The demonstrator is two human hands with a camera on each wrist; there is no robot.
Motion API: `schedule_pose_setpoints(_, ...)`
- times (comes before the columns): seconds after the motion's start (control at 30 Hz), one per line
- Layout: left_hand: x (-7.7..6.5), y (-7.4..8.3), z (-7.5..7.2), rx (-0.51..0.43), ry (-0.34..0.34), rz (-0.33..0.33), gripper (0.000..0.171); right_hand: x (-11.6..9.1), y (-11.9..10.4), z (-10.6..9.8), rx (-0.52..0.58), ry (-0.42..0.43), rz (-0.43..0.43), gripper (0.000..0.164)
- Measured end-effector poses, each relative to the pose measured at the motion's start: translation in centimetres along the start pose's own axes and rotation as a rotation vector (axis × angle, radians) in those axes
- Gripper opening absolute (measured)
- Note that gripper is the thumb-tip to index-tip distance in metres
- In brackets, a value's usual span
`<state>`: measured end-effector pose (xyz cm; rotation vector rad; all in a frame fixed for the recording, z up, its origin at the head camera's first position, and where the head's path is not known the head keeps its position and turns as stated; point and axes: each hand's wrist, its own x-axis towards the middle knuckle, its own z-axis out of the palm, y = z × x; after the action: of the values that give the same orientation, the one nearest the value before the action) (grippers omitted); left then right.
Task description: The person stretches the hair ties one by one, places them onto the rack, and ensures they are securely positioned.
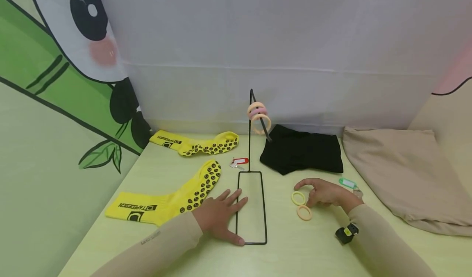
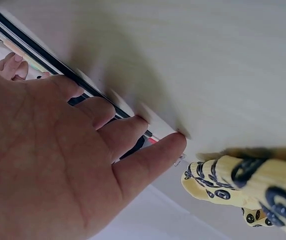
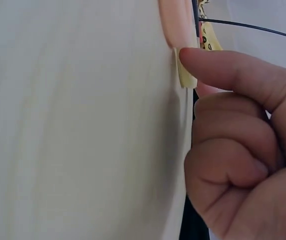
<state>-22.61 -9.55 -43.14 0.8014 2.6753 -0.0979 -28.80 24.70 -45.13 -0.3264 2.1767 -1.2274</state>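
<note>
A thin black wire stand has a rectangular base flat on the table, an upright and a sloping arm. Two peach rings and a pink ring hang on that arm. My left hand rests with spread fingers across the base's left side. To the right, a pale yellow ring and an orange ring lie flat, side by side. My right hand grips the yellow ring between index fingertip and thumb, its other fingers curled under.
Two yellow socks with black dots lie left. A red-tagged key is near the upright. Behind lies folded black cloth; at right, beige cloth and a green-tagged key. A white curtain stands at the back.
</note>
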Motion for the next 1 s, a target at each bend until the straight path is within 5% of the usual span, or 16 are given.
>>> schedule_pose_setpoints(0.33, 0.1, 0.0, -0.1, 0.013, 0.006, 0.000, 0.111, 0.2, -0.2, 0.1, -0.048, 0.013, -0.001, 0.044)
schedule_pose_setpoints(0.6, 0.2, 0.0, 0.1, 0.009, -0.002, -0.002, 0.111, -0.3, -0.4, 0.4, -0.072, 0.100, -0.026, 0.038)
schedule_pose_setpoints(1.0, 0.4, -0.2, 0.4, 0.002, -0.012, -0.011, 0.112, -3.0, -5.0, 2.9, -0.035, 0.079, -0.275, 0.034)
